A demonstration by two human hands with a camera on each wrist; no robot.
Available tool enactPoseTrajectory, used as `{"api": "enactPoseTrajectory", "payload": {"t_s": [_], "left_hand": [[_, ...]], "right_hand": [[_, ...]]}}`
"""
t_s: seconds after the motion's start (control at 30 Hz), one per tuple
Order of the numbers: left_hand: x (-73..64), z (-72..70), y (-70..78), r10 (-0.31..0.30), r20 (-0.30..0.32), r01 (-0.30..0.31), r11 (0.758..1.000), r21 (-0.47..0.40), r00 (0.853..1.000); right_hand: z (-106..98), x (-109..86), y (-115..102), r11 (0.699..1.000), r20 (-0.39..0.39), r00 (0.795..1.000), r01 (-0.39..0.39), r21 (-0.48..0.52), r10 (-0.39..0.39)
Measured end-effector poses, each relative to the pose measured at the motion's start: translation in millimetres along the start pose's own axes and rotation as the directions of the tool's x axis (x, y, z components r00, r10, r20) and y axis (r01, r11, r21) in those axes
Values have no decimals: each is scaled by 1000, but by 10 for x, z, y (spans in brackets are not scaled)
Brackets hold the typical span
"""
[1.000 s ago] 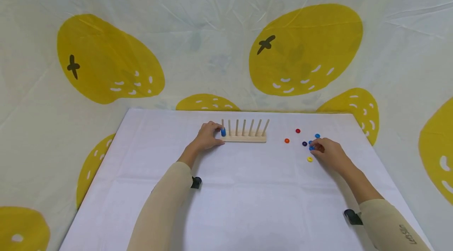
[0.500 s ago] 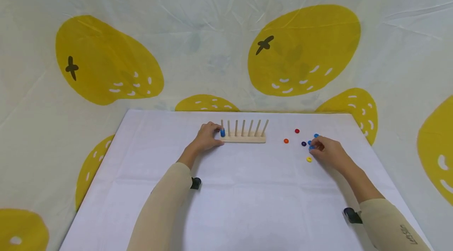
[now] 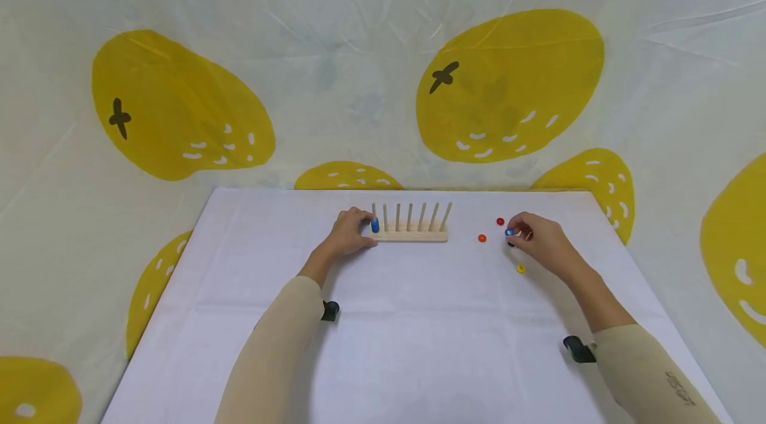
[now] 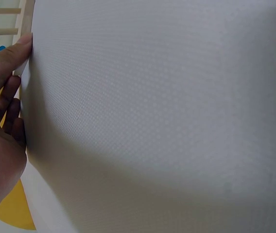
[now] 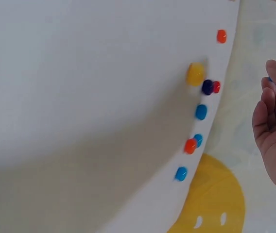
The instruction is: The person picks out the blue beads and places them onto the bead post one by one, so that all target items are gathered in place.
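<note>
Left hand (image 3: pixel 349 231) on rack (image 3: pixel 413 236), right hand (image 3: pixel 546 244) pinching a blue bead (image 3: pixel 509 232).
From my feed: left has its thumb on the near side of the rack's left end and fingers bent behind, a gripping pose; rack sits flat on the table (image 3: pixel 419 344), seven pegs, with a blue stack (image 3: pixel 375 226) on the leftmost, bead count unclear. Right is nearly closed, thumb and fingertips round the bead, well right of the rack. I see loose on the table: red bead (image 3: pixel 500 221), orange bead (image 3: pixel 482 238), yellow bead (image 3: pixel 521 269), dark bead (image 3: pixel 510 244) partly hidden by the hand. Right wrist view gives me three more blue beads (image 5: pixel 201 112) and a second orange one (image 5: pixel 190 145).
</note>
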State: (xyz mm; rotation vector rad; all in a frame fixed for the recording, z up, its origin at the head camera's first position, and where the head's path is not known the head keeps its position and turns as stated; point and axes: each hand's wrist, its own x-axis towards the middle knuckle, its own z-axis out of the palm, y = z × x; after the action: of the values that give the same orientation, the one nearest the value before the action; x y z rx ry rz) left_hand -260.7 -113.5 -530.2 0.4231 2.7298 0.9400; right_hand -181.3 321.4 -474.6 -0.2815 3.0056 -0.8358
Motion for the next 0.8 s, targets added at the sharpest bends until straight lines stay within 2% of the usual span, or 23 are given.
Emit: {"api": "enactPoseTrajectory", "payload": {"t_s": [0.37, 0.57, 0.8], "left_hand": [[0, -2, -22, 3, 5, -3, 1000, -18, 1000], [7, 0, -10, 1, 1, -1, 1000, -8, 1000], [-4, -2, -9, 6, -2, -6, 1000, -5, 1000]], "right_hand": [[-64, 343, -520, 993, -64, 991, 117, 24, -115], [-25, 520, -753, 978, -107, 975, 201, 48, -195], [46, 659, -1052, 960, -114, 961, 262, 97, -251]]}}
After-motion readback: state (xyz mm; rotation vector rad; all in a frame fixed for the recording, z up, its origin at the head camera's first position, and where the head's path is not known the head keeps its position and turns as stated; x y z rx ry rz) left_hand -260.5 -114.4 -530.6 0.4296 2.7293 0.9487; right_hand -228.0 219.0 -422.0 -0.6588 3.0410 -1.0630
